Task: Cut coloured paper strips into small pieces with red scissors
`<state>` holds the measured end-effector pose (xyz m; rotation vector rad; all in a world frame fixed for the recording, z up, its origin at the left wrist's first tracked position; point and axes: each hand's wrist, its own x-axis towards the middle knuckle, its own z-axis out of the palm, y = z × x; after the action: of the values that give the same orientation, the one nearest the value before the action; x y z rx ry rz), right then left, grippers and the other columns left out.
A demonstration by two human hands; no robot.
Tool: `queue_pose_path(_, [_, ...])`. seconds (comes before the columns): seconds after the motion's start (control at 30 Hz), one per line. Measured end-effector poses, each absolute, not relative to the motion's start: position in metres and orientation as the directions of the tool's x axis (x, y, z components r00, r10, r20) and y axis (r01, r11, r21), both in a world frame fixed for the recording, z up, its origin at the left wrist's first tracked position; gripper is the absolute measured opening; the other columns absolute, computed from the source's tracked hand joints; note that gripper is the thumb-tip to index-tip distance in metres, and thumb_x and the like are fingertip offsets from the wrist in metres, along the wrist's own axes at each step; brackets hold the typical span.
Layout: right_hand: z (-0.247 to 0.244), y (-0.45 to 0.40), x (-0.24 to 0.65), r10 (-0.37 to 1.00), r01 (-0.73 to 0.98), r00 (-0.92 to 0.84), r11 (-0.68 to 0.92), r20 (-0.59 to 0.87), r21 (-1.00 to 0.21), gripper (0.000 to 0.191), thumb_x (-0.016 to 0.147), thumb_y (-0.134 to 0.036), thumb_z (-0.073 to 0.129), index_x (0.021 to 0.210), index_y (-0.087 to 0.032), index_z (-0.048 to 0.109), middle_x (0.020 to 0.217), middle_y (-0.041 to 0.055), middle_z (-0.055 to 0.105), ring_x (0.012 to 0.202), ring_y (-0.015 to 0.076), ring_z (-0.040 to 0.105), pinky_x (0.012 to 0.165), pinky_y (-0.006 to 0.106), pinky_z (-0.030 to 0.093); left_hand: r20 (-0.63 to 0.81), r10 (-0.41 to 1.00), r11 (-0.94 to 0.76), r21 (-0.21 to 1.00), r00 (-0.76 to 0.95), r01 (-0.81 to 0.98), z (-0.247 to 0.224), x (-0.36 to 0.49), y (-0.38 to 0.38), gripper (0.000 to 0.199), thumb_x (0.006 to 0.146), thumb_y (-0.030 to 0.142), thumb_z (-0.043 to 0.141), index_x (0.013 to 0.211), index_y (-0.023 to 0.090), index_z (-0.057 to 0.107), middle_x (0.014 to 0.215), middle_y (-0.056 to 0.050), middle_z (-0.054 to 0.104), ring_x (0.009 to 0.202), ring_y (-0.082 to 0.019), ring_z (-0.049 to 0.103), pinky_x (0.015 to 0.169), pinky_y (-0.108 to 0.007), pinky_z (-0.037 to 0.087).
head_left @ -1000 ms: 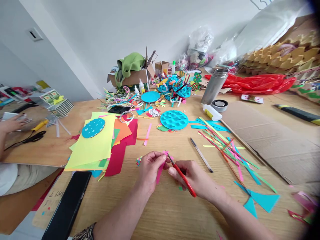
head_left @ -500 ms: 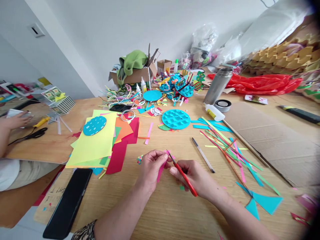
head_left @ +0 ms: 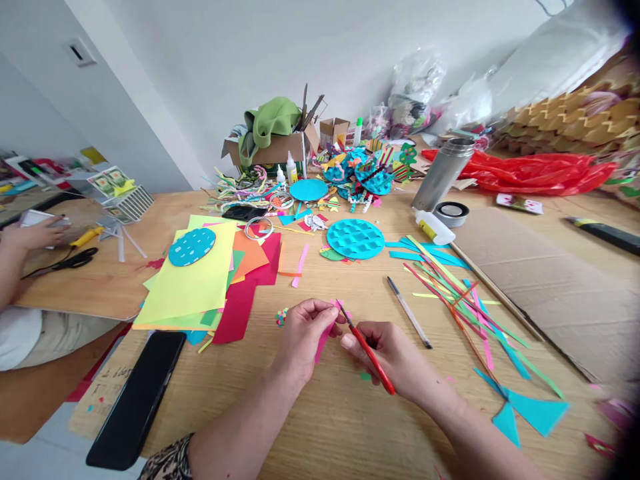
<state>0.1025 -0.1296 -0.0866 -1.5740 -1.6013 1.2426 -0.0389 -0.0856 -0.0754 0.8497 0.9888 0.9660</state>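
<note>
Between the thumb and fingers of our left hand (head_left: pixel 313 330) we pinch a pink strip (head_left: pixel 323 343), which hangs down just above the table (head_left: pixel 320 427). Our right hand (head_left: pixel 377 350) is closed round the red handles of the scissors (head_left: pixel 370 358), their narrow blades pointing up and leftward at the top of the pink strip. The blades look nearly closed, though at this size we cannot be sure whether they have paper between them.

Just left of our left hand lies a dotted flower (head_left: pixel 281 317); to the right of our hands, we have a pen (head_left: pixel 409 312) lying aslant. Farther left, a blue disc (head_left: pixel 192 247) rests on a yellow sheet (head_left: pixel 183 287), with a phone (head_left: pixel 137 400) nearer us. Beyond our hands sits a bumpy disc (head_left: pixel 355 239). Thin strips (head_left: pixel 475 320) lie crossed in a loose heap on the right, beside the cardboard (head_left: pixel 560 287). Behind them, a glue bottle (head_left: pixel 434 227) lies by a round lid (head_left: pixel 451 213), near an upright flask (head_left: pixel 444 175). At far left, another person's hand (head_left: pixel 37 235) is near black scissors (head_left: pixel 73 260).
</note>
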Motion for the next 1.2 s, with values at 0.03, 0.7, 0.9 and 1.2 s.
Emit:
queue_pose_path(0.03, [-0.087,-0.130,0.102,0.968,0.440,-0.145,-0.121,-0.204,-0.890,0.050,0.078,-0.062,0.054,0.057,-0.018,0.040,0.050,-0.0044,0.038,0.044,0.0076,0.038,0.040,0.019,0.024,-0.281,0.930,0.339,0.904,0.238,-0.259,-0.075,-0.039,-0.086,0.014,0.067,0.025,0.070,0.063,0.013,0.065,0.064,-0.003,0.065,0.052,-0.009,0.054,0.054,-0.022,0.042])
queue_pose_path(0.7, [-0.084,-0.129,0.098,0.973,0.421,-0.054,-0.182,-0.225,-0.889,0.054,0.073,-0.067,0.054,0.053,-0.019,0.041,0.046,-0.0051,0.035,0.042,0.0070,0.031,0.038,0.020,0.022,-0.387,0.869,0.471,0.836,0.308,-0.281,-0.079,-0.043,-0.081,0.021,0.061,0.029,0.075,0.068,0.011,0.066,0.060,-0.004,0.065,0.052,-0.011,0.056,0.054,-0.023,0.040])
queue_pose_path(0.9, [-0.080,-0.129,0.102,0.956,0.402,-0.105,-0.212,-0.274,-0.891,0.053,0.075,-0.067,0.052,0.054,-0.020,0.040,0.041,-0.0051,0.038,0.035,0.0075,0.037,0.035,0.020,0.024,-0.382,0.882,0.448,0.861,0.277,-0.241,-0.078,-0.047,-0.075,0.020,0.060,0.029,0.075,0.066,0.012,0.066,0.056,-0.003,0.062,0.051,-0.010,0.053,0.052,-0.022,0.039])
queue_pose_path(1.2, [-0.074,-0.130,0.112,0.888,0.298,-0.295,-0.265,-0.352,-0.917,0.049,0.076,-0.062,0.055,0.059,-0.018,0.045,0.047,-0.0045,0.043,0.039,0.0082,0.044,0.037,0.019,0.031,-0.334,0.875,0.397,0.909,0.351,-0.125,-0.073,-0.055,-0.069,0.017,0.062,0.029,0.074,0.062,0.013,0.067,0.049,0.002,0.052,0.047,-0.006,0.044,0.047,-0.020,0.032])
